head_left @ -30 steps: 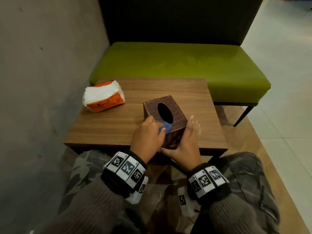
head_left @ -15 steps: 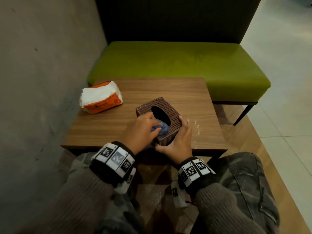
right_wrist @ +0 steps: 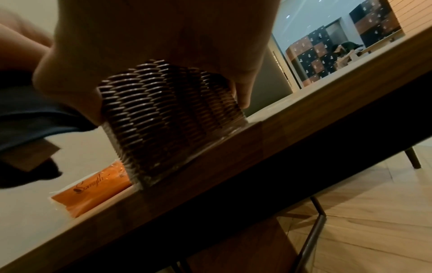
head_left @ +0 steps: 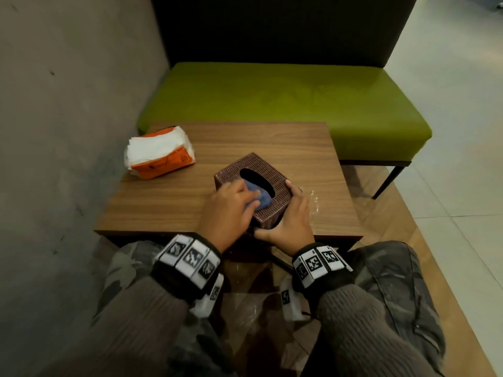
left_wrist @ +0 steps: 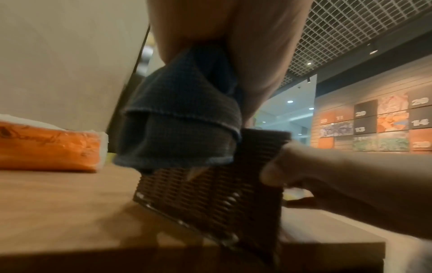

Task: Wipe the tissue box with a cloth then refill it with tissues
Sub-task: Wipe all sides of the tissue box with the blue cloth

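A brown woven tissue box (head_left: 268, 171) (left_wrist: 210, 195) (right_wrist: 163, 110) with an oval top opening sits near the front edge of the wooden table (head_left: 168, 202). My left hand (head_left: 228, 210) holds a bunched blue cloth (head_left: 260, 197) (left_wrist: 180, 120) against the box's top near corner. My right hand (head_left: 292, 213) grips the box's right side, thumb on the near face and fingers around the far one (right_wrist: 243, 88). An orange pack of white tissues (head_left: 160, 156) (left_wrist: 46, 146) (right_wrist: 93, 192) lies at the table's back left.
A grey wall (head_left: 68, 118) runs along the left. A green bench seat (head_left: 272, 104) with a dark backrest stands behind the table. Crumpled clear plastic (head_left: 313, 202) lies on the table right of the box. Tiled floor is to the right.
The left hand has slid the cloth leftward and further over the box's top. The box has turned slightly under the right hand's grip.
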